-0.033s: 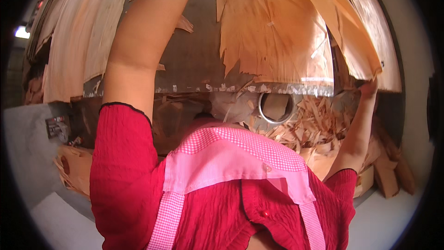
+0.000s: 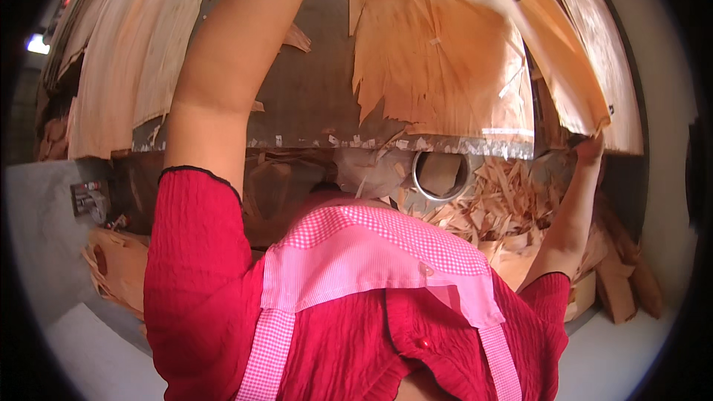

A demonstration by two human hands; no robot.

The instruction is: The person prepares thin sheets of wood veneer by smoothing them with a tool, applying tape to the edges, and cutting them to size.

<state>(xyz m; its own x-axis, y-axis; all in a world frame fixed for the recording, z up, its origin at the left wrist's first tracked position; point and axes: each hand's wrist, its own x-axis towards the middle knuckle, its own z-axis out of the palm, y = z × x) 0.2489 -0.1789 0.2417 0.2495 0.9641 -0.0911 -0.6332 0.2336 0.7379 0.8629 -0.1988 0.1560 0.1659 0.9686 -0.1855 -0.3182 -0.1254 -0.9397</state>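
Note:
My right hand [image 2: 590, 147] grips the near lower corner of a long wood veneer sheet [image 2: 558, 52], which is raised and curls at the right; the sheet partly covers my fingers. My left arm [image 2: 223, 67] reaches forward past the top edge, so the left hand is out of sight. Between the arms, another orange-tan veneer sheet [image 2: 438, 67] with a ragged left edge lies on the dark tabletop [image 2: 304, 96]. The raised sheet's edge casts a shadow near the top.
Pale veneer sheets [image 2: 111, 82] overlap at the left. Below the table's chipped front edge [image 2: 334, 141] are a round metal-rimmed container [image 2: 441, 194] and a heap of veneer scraps [image 2: 512, 197]. A grey wall box [image 2: 89, 202] is at far left.
The raised veneer sheet has shifted slightly toward me and to the left at its far end. My right hand has dropped a little with its corner; the left arm has barely moved.

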